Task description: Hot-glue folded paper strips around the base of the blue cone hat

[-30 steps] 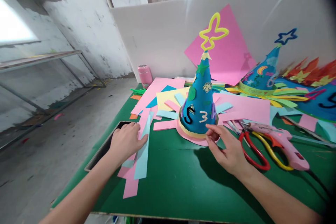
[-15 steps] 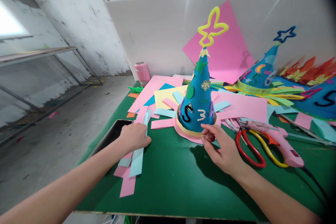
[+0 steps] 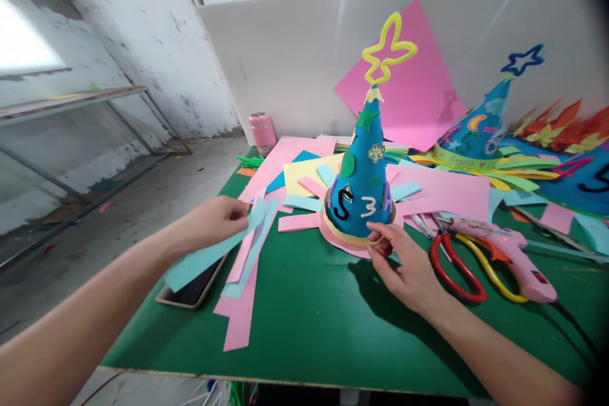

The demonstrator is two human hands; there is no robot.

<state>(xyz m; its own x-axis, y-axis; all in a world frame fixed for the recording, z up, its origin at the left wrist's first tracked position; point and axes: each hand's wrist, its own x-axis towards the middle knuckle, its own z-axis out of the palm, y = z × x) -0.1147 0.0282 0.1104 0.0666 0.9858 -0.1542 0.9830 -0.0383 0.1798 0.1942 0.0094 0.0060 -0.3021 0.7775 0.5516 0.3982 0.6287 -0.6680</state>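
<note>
My left hand is lifted above the table's left side, pinched on a light blue paper strip that slants down to the left. Under it lie several pink and blue paper strips on the green table. My right hand rests at the front brim of a blue cone hat, fingers closed on the brim's edge. The hat stands upright, carries the marks S and 3, and is topped by a yellow star loop.
A dark phone or tablet lies at the table's left edge. Red and yellow scissors and a pink glue gun lie right of my hand. More decorated hats, coloured sheets and a pink cup stand behind, before a white board wall.
My left hand has lifted from the strip pile, taking one light blue strip up with it. My right hand moved slightly closer onto the hat's brim.
</note>
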